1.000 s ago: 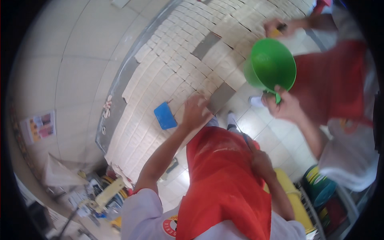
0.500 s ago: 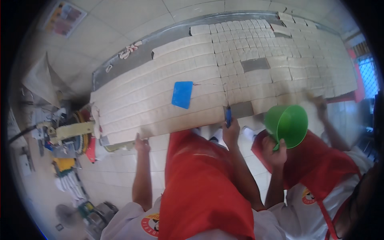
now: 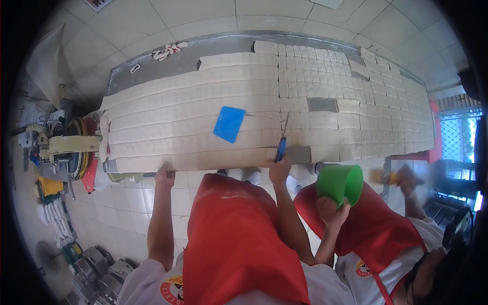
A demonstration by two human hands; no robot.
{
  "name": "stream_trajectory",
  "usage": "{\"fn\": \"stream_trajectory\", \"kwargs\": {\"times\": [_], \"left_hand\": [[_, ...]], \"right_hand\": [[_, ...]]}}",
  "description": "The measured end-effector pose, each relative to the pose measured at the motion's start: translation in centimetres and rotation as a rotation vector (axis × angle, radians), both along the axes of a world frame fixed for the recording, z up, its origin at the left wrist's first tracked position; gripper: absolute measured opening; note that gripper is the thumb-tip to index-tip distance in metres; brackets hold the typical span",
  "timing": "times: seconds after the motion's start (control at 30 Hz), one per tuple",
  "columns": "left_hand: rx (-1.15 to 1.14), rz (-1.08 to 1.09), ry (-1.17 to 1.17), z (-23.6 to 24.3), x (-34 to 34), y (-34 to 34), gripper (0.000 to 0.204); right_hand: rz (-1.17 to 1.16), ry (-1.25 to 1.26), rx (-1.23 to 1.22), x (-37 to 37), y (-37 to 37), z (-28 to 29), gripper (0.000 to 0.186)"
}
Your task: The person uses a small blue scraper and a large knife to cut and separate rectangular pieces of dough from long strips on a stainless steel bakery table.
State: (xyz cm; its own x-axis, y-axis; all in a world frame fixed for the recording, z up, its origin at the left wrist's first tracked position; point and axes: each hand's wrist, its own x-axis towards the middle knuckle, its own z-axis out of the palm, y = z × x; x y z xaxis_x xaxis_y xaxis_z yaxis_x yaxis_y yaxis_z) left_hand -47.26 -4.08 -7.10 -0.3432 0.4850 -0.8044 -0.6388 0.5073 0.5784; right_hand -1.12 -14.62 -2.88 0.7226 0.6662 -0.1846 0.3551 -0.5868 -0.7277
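My right hand (image 3: 280, 171) is closed around the blue handle of a knife (image 3: 281, 148). Its thin blade points away from me over the rows of dough. Long pale dough strips (image 3: 188, 118) lie side by side on the left half of the table, while those on the right are cut into short pieces (image 3: 305, 63). At the near edge, my left hand (image 3: 164, 177) has its fingers curled against the end of the nearest dough strip (image 3: 213, 159). A blue flat scraper (image 3: 229, 124) lies on the strips between and beyond my hands.
To my right, a co-worker in a red apron (image 3: 351, 218) holds a green jug (image 3: 339, 184) and a blurred yellow tool (image 3: 389, 178). Dough scraps (image 3: 169, 50) lie on the far grey tabletop (image 3: 213, 48). A machine (image 3: 76, 144) stands at the table's left end.
My view has shifted and turned. The knife has tilted so its blade now shows above the dough. The co-worker's green jug has turned, and their other hand is still moving.
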Motion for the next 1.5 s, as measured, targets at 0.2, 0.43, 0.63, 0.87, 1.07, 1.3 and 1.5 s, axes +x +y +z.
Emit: {"fn": "stream_trajectory", "kwargs": {"times": [0.2,0.43,0.63,0.87,1.07,1.3,1.5], "left_hand": [[-0.042,-0.136,-0.021,0.8,3.4,-1.1,0.022],[0.317,-0.308,-0.266,-0.6,-1.9,-1.0,0.031],[0.078,-0.162,-0.213,2.3,5.3,-1.7,0.028],[-0.016,-0.288,-0.304,3.7,13.6,-2.8,0.035],[-0.001,-0.258,-0.315,2.0,15.1,-3.6,0.038],[0.079,-0.272,-0.307,2.6,11.3,-2.7,0.035],[0.170,0.098,-0.162,3.1,-1.4,1.4,0.041]], "right_hand": [[-0.095,0.233,-0.040,2.5,-1.1,1.0,0.033],[-0.048,0.217,0.071,2.7,-1.2,-4.2,0.035],[-0.058,0.275,-0.074,1.1,-0.9,-1.6,0.038],[0.096,0.211,-0.046,2.2,-0.3,1.5,0.040],[0.082,0.192,-0.080,4.5,-0.3,0.2,0.040],[0.013,0.152,-0.024,3.6,-0.8,-2.0,0.034],[0.021,-0.021,0.066,3.1,-1.1,-0.5,0.031]]}}
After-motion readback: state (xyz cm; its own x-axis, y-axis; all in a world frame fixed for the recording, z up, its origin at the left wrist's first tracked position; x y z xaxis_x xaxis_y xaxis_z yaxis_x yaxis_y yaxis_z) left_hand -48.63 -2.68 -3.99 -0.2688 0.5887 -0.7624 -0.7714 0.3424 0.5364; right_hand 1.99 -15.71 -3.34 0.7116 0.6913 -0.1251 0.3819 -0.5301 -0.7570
